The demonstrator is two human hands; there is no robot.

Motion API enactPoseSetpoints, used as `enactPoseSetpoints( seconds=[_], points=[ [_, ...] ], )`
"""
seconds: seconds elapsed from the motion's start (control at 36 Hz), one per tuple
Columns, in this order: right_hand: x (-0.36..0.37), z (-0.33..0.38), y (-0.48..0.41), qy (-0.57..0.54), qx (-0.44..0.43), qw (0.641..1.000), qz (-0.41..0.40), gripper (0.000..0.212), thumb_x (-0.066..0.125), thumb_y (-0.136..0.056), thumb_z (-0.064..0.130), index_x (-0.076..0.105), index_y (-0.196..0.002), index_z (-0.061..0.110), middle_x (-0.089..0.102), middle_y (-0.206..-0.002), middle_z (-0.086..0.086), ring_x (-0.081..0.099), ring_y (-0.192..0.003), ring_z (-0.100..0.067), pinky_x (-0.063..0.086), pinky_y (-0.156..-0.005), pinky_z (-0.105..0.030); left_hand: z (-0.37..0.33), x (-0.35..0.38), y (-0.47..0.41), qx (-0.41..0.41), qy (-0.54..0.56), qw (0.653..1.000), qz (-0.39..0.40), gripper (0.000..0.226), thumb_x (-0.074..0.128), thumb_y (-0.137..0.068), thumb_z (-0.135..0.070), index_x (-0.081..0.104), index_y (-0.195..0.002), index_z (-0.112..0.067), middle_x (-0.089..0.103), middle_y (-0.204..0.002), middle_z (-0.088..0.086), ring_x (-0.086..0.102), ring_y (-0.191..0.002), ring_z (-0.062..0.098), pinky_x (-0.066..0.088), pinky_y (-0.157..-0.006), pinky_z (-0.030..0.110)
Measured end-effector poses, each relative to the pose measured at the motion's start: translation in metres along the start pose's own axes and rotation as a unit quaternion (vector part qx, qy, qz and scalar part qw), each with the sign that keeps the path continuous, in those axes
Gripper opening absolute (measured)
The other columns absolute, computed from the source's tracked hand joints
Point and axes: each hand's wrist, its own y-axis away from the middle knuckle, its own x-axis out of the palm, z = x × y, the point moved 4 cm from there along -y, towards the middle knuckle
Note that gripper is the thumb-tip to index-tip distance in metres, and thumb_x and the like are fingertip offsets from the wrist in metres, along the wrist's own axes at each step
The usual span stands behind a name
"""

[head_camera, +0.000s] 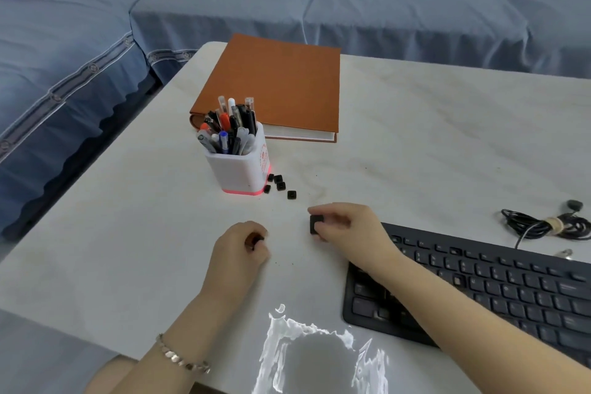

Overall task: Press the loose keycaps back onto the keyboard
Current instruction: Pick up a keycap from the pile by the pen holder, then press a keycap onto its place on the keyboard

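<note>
My right hand (347, 225) is pinching a black keycap (316, 223) just beside the keyboard (495, 285); my left hand (241, 248) is curling round a small dark piece (256, 238) (identity unclear).

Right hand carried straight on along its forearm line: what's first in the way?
Probably the loose keycaps beside the pen holder; only bare table lies between. Depth unclear from one view.
</note>
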Motion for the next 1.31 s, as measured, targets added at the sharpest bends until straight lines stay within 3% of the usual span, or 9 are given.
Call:
enactPoseSetpoints(
  seconds=[0.11,0.31,0.39,0.53,0.67,0.81,1.0,1.17,1.31],
  points=[
    [-0.015,-0.001,0.035,-0.194,0.057,0.979,0.035,0.03,0.066,-0.078,-0.004,0.067,-0.098,0.018,0.073,-0.089,-0.002,0.069,-0.089,-0.015,0.051,-0.087,-0.021,-0.006,0.005,0.002,-0.131,0.145,0.981,0.012,0.027,0.054,-0.083,0.007,0.069,-0.076,-0.014,0.067,-0.068,-0.005,0.062,-0.064,0.011,0.048,-0.066,0.012],
    [-0.043,-0.007,0.074,-0.175,0.041,0.983,-0.044,0.035,0.069,-0.076,-0.002,0.064,-0.105,0.016,0.072,-0.075,-0.007,0.07,-0.086,-0.011,0.05,-0.079,-0.013,-0.039,0.032,0.026,-0.334,0.548,0.764,0.065,0.024,0.042,-0.091,0.008,0.058,-0.075,0.001,0.061,-0.062,0.009,0.058,-0.064,0.016,0.053,-0.05,0.017],
    [-0.051,-0.007,0.084,-0.127,0.028,0.988,-0.079,0.034,0.073,-0.074,-0.001,0.065,-0.093,0.026,0.061,-0.056,0.005,0.056,-0.054,-0.002,0.042,-0.058,-0.008,-0.049,0.041,0.037,-0.366,0.582,0.721,0.086,0.023,0.038,-0.09,0.004,0.053,-0.074,-0.002,0.055,-0.058,0.008,0.051,-0.059,0.016,0.048,-0.045,0.015],
    [-0.061,-0.015,0.1,-0.082,0.012,0.991,-0.103,0.037,0.077,-0.069,0.001,0.067,-0.09,0.029,0.065,-0.059,0.009,0.06,-0.053,-0.006,0.046,-0.056,-0.011,-0.063,0.054,0.053,-0.369,0.544,0.739,0.147,0.016,0.038,-0.087,-0.004,0.048,-0.075,-0.007,0.047,-0.058,0.006,0.039,-0.046,0.012,0.033,-0.039,0.016],
    [-0.071,-0.024,0.11,-0.054,-0.007,0.992,-0.114,0.039,0.077,-0.069,0.0,0.066,-0.088,0.032,0.062,-0.061,0.008,0.059,-0.055,-0.005,0.048,-0.06,-0.011,-0.083,0.066,0.069,-0.3,0.411,0.84,0.189,0.012,0.048,-0.089,-0.005,0.054,-0.079,-0.004,0.037,-0.055,0.0,0.029,-0.045,0.009,0.024,-0.041,0.018],
    [-0.074,-0.034,0.115,-0.007,-0.049,0.996,-0.078,0.048,0.069,-0.075,-0.008,0.066,-0.095,0.035,0.056,-0.074,0.012,0.057,-0.068,-0.001,0.048,-0.069,-0.012,-0.093,0.077,0.079,-0.178,0.269,0.918,0.232,0.015,0.061,-0.086,-0.02,0.074,-0.082,-0.012,0.041,-0.051,-0.01,0.036,-0.046,0.003,0.032,-0.046,0.013],
    [-0.073,-0.045,0.122,0.045,0.006,0.999,0.01,0.049,0.063,-0.081,-0.001,0.061,-0.093,0.046,0.058,-0.081,0.005,0.056,-0.07,-0.007,0.05,-0.073,-0.016,-0.099,0.086,0.085,-0.094,0.175,0.951,0.238,0.009,0.071,-0.081,-0.02,0.075,-0.073,-0.019,0.062,-0.069,0.001,0.05,-0.054,-0.002,0.039,-0.052,0.01],
    [-0.08,-0.055,0.126,0.008,0.026,0.997,-0.067,0.032,0.071,-0.076,0.001,0.066,-0.084,0.032,0.068,-0.079,0.009,0.063,-0.072,-0.005,0.05,-0.071,-0.013,-0.093,0.09,0.089,-0.07,0.145,0.966,0.203,0.015,0.072,-0.079,-0.021,0.073,-0.064,-0.019,0.051,-0.061,0.003,0.042,-0.049,0.002,0.033,-0.049,0.011],
    [-0.074,-0.064,0.13,0.019,0.038,0.994,-0.105,0.033,0.08,-0.069,0.012,0.063,-0.081,0.037,0.063,-0.077,0.009,0.061,-0.07,-0.002,0.047,-0.066,-0.008,-0.089,0.095,0.097,-0.118,0.189,0.96,0.167,0.017,0.071,-0.081,-0.014,0.071,-0.064,-0.01,0.058,-0.053,-0.011,0.045,-0.043,-0.004,0.034,-0.047,0.008]
  ],
)
